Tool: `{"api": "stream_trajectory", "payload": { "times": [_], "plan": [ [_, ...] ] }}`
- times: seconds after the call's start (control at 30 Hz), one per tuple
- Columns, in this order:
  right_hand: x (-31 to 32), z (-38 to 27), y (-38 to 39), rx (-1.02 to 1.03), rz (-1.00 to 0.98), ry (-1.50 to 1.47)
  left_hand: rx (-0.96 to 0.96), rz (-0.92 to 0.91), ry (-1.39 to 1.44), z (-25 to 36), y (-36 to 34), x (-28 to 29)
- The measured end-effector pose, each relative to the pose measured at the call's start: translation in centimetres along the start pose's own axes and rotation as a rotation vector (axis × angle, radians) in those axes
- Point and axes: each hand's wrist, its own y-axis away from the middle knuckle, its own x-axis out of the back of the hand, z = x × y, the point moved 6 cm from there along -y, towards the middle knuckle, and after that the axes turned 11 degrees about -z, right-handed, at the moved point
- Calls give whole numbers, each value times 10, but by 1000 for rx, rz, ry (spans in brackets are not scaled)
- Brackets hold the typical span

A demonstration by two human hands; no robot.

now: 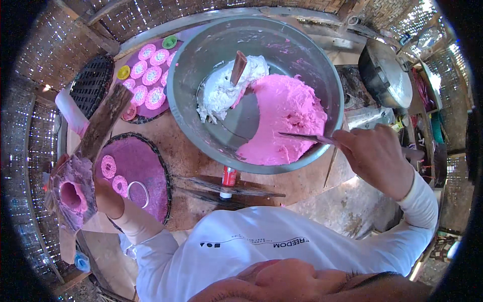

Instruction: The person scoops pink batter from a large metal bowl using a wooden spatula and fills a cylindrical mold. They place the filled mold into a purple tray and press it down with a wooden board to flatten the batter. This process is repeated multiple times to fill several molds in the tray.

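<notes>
At the left, my left hand [108,199] grips a weathered wooden press [95,131] with a pink-smeared hollow end [73,196]; its fingers are mostly behind it. My right hand [370,151] is closed round the handle of a metal spatula [302,137], whose blade lies in pink paste [287,110]. That paste fills the right part of a big grey basin [176,103], beside white paste [216,93] with a brown stick [238,68] standing in it. Below the press's upper part is a round purple mat [133,171] with two pink lace-like rings [108,166] and a white hoop [137,195].
Behind, another mat holds several pink discs [151,75] and small coloured rings, beside a black woven tray [90,80]. A red-white bottle [227,181] and dark sticks [256,193] lie on the wooden table [312,181]. A lidded pot [382,75] stands right. Woven walls surround the space.
</notes>
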Motion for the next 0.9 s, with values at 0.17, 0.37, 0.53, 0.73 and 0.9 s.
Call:
{"api": "stream_trajectory", "payload": {
  "times": [0.17,0.37,0.53,0.73,0.9],
  "plan": [
    [-27,11,-54,42,276,208,-64,-25,-124,-1,-2,-9],
    [-49,17,-129,122,49,361,24,-2,82,-5,-1,-7],
    [-22,43,-129,26,55,284,51,21,130,-9,4,6],
    [-19,44,-66,25,1,8,54,-28,61,-31,13,3],
    [7,-4,-13,-2,-14,83,113,-32,154,-44,24,-2]
  ]
}}
